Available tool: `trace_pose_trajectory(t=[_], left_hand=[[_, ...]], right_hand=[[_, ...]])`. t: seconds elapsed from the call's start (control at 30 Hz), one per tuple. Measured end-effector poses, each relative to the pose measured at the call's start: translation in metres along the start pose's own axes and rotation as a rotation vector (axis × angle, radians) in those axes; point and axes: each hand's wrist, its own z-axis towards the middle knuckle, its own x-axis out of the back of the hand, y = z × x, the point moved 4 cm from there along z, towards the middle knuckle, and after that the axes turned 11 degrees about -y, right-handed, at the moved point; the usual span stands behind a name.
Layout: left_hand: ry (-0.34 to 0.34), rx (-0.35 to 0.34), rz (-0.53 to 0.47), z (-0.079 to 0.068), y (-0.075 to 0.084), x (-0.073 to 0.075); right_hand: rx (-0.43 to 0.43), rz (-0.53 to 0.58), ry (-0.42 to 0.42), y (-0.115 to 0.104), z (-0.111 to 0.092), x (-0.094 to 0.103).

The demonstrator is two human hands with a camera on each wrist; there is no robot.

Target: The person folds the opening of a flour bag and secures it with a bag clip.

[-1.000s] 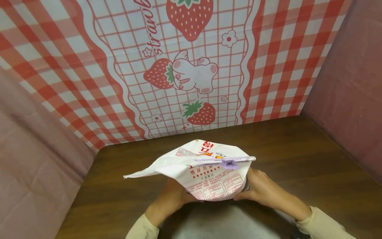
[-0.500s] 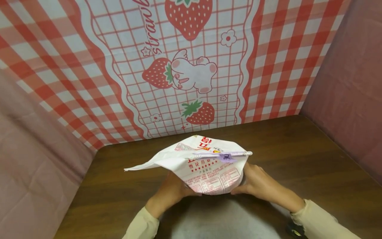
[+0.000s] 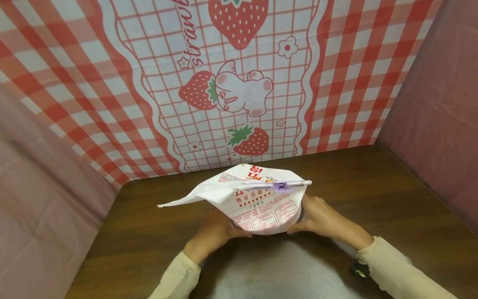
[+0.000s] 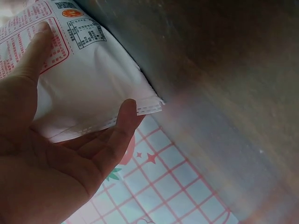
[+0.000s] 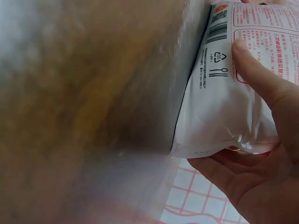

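Note:
A white flour bag [image 3: 266,209] with red printing stands on the table near its middle, between the two hands. Its top edge carries a purple strip [image 3: 281,186], and one loose corner sticks out to the left. My left hand [image 3: 215,230] grips the bag's left side, the thumb on the printed face; the left wrist view shows fingers [image 4: 122,128] at the stitched bottom edge. On the other side my right hand [image 3: 316,216] holds the bag, its thumb [image 5: 254,65] on the printed front and its other fingers curled round behind.
The bag rests on a dark brown wooden table [image 3: 142,241] with a pale shiny patch in front. A small black object [image 3: 359,270] lies by the right sleeve. Behind hangs a strawberry-print cloth [image 3: 287,91]; pink cloths [image 3: 440,116] close both sides.
Both hands have moved the flour bag forward, away from the body and slightly left. The small black object by the right sleeve now shows more fully.

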Motion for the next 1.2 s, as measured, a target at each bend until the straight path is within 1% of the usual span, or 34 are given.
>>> trace_pose_trajectory(t=[0.2, 0.3, 0.43, 0.67, 0.87, 1.1, 1.2], left_hand=[[-0.025, 0.016, -0.041, 0.008, -0.007, 0.003], [-0.005, 0.022, -0.037, 0.011, -0.009, 0.005], [0.013, 0.034, -0.008, 0.016, -0.013, 0.006], [-0.009, 0.077, -0.011, 0.023, -0.021, 0.008], [-0.020, 0.069, -0.010, 0.031, -0.026, 0.009], [-0.048, 0.085, -0.014, 0.037, -0.034, 0.009], [-0.056, 0.075, -0.030, 0.040, -0.035, 0.009]], right_hand=[[-0.012, 0.005, -0.012, 0.005, 0.010, 0.002], [-0.019, 0.001, -0.015, 0.008, 0.016, 0.003], [-0.040, 0.011, -0.030, 0.011, 0.022, 0.004], [-0.063, -0.024, -0.037, 0.017, 0.033, 0.004], [-0.083, -0.001, -0.055, 0.022, 0.041, 0.003], [-0.085, 0.031, -0.071, 0.027, 0.047, 0.003], [-0.087, 0.054, -0.079, 0.029, 0.050, 0.003]])
